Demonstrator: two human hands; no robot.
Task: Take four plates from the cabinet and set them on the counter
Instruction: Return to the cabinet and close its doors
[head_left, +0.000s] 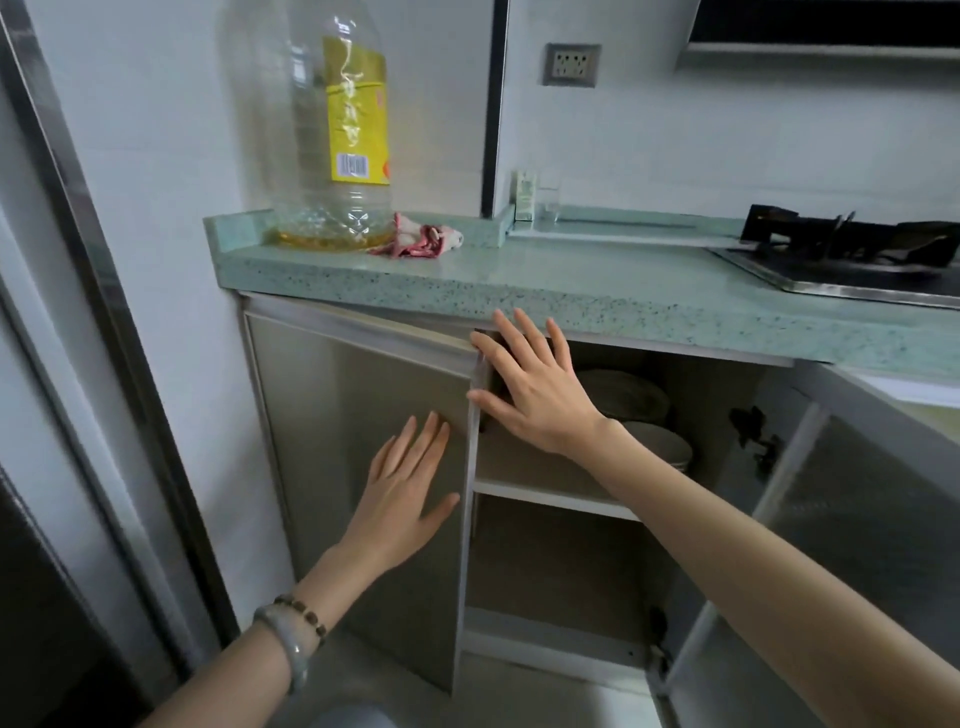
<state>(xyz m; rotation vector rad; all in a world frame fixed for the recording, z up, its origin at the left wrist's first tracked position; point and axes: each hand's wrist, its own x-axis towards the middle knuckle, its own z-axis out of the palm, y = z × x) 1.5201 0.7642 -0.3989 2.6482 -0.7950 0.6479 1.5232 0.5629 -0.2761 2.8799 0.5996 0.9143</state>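
Speckled pale-green stone table (597, 291) is landmark; nothing set on it yet bar big clear oil bottle w/ yellow label (337, 130). Below table: grey metal-framed cabinet (358, 415), right door swung wide. Round white ceramic plates (631, 397), 2 stacks on upper shelf under table, behind right hand. Prob heavy, stiff, slick, breakable; grip rims, support underneath. Left hand (402, 499) & right hand (530, 389) both spread flat, empty, at left door edge.

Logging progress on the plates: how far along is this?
Done: the right cabinet door is open, showing stacked plates on the shelf. In hand: nothing; the left hand rests on the left door, the right hand at its edge. Left: all four plates; the counter holds none.
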